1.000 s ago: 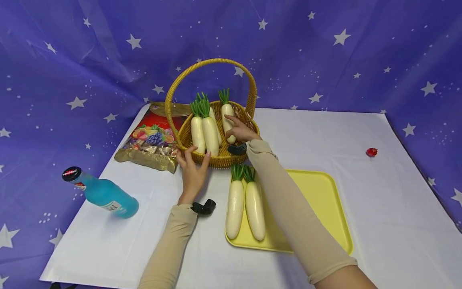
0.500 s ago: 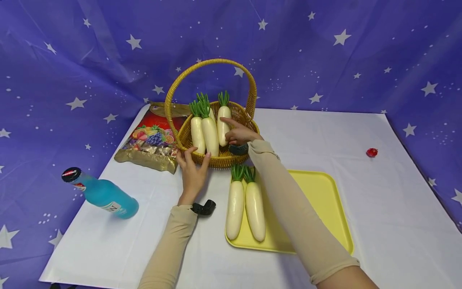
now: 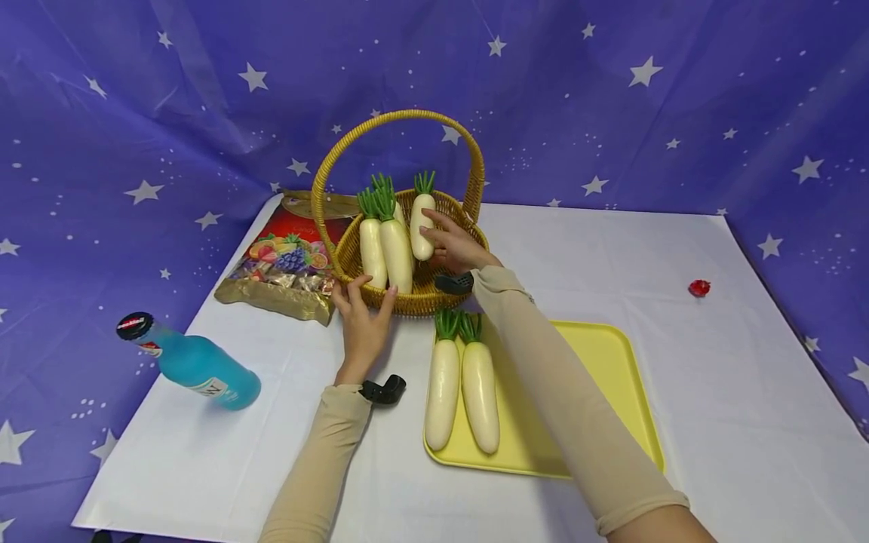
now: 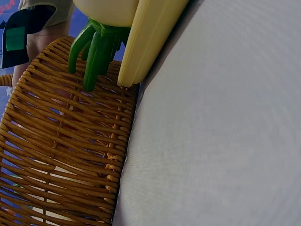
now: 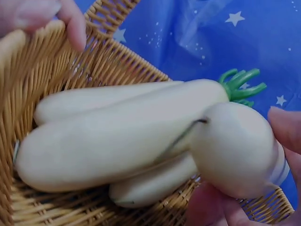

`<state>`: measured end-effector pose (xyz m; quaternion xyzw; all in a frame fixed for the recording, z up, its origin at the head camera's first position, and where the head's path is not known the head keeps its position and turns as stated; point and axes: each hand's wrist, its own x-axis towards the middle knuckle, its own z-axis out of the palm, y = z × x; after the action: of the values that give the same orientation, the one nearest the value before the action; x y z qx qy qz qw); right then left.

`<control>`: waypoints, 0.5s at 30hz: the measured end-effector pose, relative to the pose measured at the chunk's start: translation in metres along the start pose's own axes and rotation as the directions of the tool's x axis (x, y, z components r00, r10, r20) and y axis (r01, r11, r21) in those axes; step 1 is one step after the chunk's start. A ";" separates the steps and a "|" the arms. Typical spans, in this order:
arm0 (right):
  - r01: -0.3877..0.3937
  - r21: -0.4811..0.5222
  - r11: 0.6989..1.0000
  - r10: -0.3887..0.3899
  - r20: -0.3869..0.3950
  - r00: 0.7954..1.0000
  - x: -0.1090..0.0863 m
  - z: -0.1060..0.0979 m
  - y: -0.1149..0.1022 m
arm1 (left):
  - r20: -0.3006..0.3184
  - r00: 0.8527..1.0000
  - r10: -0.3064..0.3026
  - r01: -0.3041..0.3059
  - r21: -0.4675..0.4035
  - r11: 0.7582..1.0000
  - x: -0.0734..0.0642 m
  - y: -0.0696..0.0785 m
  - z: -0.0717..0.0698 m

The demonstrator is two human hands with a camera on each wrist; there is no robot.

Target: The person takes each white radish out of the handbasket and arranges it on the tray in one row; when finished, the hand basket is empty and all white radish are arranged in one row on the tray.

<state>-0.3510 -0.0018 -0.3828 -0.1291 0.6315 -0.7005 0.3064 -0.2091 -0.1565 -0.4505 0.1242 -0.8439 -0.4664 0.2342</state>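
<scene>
Presently, right hand (image 3: 458, 247) pinching white radish (image 3: 422, 226) over wicker basket (image 4: 70, 141), left hand (image 3: 364, 332) gripping basket's near rim (image 3: 424, 303), three more radishes (image 3: 397, 256) inside.

In the head view, one long white radish (image 3: 398, 214) is mostly hidden behind two others (image 3: 396, 256); the yellow rectangular tray (image 3: 604, 369) is partly covered by a beige sleeve (image 3: 563, 400); the small red object (image 3: 699, 287) cannot be identified. In the right-wrist view, the left hand (image 5: 42, 13) is cut off.
</scene>
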 end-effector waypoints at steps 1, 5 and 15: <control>0.013 0.017 1.000 -0.013 -0.004 1.000 -0.001 -0.001 0.000 | 0.001 1.000 0.000 0.000 0.001 1.000 0.000 0.000 0.000; 0.042 0.084 0.996 -0.042 -0.001 0.999 -0.006 -0.004 0.000 | 0.008 1.000 -0.002 0.002 -0.003 1.000 0.000 0.002 0.001; 0.063 0.196 0.979 -0.077 0.066 0.995 -0.048 -0.013 -0.022 | 0.017 1.000 -0.012 0.012 -0.015 1.000 0.000 0.002 0.000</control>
<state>-0.3268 0.0378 -0.3540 -0.1461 0.5437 -0.7638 0.3156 -0.2092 -0.1558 -0.4488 0.1235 -0.8416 -0.4751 0.2253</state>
